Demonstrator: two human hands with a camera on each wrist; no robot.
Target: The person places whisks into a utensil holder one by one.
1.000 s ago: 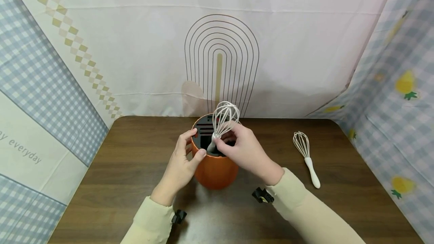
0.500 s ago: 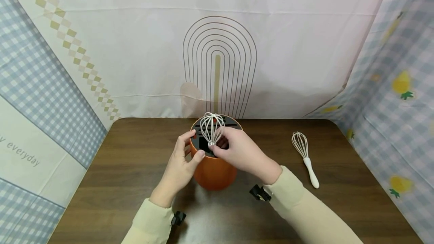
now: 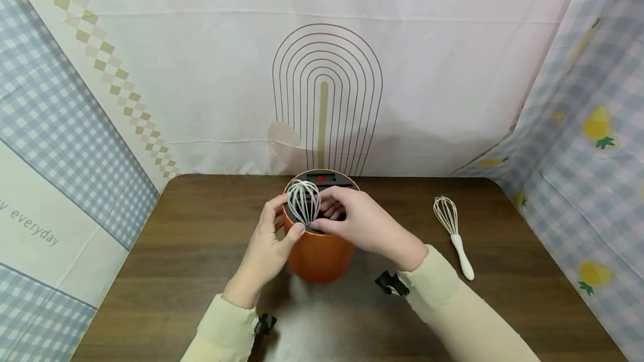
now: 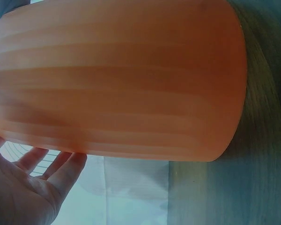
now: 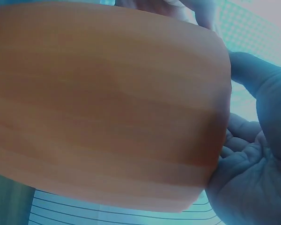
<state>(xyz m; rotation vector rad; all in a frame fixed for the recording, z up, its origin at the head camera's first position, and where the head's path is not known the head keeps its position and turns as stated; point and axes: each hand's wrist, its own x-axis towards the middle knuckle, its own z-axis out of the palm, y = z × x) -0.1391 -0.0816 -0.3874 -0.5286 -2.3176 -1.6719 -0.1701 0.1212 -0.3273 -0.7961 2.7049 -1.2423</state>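
White whisk (image 3: 304, 203) is at the mouth of the orange holder (image 3: 320, 260), wires upward, between two hands.
Its wire head leans to the left, over the dark slotted insert (image 3: 302, 177), and its handle is hidden below. The left hand (image 3: 268, 246) holds the holder near the rim, with the thumb in front and the fingers at the side. The right hand (image 3: 366, 225) has thumb and forefinger apart, their tips just beside the wires, and the other fingers bend loosely. A second whisk (image 3: 455, 236) lies on the brown table (image 3: 201, 272), well apart on the right.
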